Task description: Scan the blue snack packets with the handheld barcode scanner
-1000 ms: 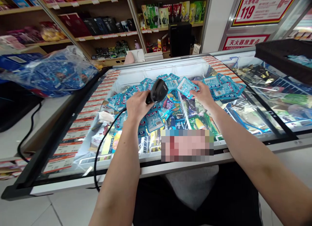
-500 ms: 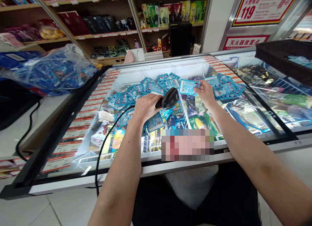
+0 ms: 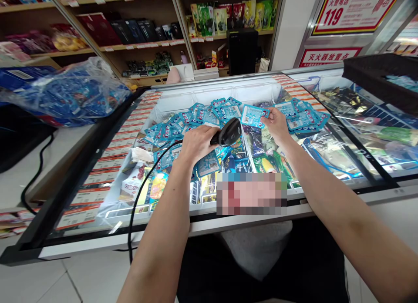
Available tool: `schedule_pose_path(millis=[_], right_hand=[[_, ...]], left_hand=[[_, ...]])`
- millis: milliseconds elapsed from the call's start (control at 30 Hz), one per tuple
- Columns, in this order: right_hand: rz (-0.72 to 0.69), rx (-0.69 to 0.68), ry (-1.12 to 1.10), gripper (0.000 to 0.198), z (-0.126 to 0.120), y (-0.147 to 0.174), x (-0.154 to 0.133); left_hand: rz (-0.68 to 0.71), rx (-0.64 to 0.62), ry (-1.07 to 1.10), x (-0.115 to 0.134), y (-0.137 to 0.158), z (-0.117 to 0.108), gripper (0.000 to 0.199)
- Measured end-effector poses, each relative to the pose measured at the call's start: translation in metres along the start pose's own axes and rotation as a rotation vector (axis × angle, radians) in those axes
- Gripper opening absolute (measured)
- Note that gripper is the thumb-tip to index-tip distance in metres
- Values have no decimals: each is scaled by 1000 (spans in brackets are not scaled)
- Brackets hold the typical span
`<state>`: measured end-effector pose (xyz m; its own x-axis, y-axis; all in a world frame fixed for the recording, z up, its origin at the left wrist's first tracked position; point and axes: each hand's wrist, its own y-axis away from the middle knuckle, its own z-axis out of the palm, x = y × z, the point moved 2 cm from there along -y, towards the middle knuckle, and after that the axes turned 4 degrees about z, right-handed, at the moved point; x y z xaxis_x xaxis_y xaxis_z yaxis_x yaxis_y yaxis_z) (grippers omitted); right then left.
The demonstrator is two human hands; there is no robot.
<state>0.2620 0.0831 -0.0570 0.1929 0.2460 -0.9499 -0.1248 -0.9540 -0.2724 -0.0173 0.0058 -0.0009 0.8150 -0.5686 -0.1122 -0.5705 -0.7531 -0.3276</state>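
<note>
Wrapped round a black corded barcode scanner (image 3: 230, 132), my left hand (image 3: 198, 142) points its head toward the right. My right hand (image 3: 276, 122) pinches the right edge of a blue packet (image 3: 252, 116), whose printed side with a barcode faces me. The packet hangs just beyond the scanner's head, apart from it. Many similar blue packets (image 3: 176, 126) lie heaped behind and left of the scanner. Another pile of blue packets (image 3: 303, 118) rests to the right of my right hand.
Beneath my hands is a glass-topped chest freezer (image 3: 114, 137) with wire dividers and frozen goods. A clear bag of blue packs (image 3: 88, 94) lies at left. A black bin (image 3: 369, 79) stands at right. Stocked shelves (image 3: 143, 46) rise behind. The scanner's cable (image 3: 133, 216) crosses the front edge.
Hardly anything differs. The scanner and my left hand have shifted very slightly right, and the held packet has tilted a little.
</note>
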Motion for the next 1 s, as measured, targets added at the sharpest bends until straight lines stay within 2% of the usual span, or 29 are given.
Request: schedule_pose_path(millis=[333, 1000], right_hand=[[-46, -18, -39, 36, 0, -3, 7], [-47, -25, 19, 37, 1, -4, 10]], left_hand=[[15, 10, -3, -1, 0, 1, 39], [33, 0, -5, 1, -1, 0, 39]])
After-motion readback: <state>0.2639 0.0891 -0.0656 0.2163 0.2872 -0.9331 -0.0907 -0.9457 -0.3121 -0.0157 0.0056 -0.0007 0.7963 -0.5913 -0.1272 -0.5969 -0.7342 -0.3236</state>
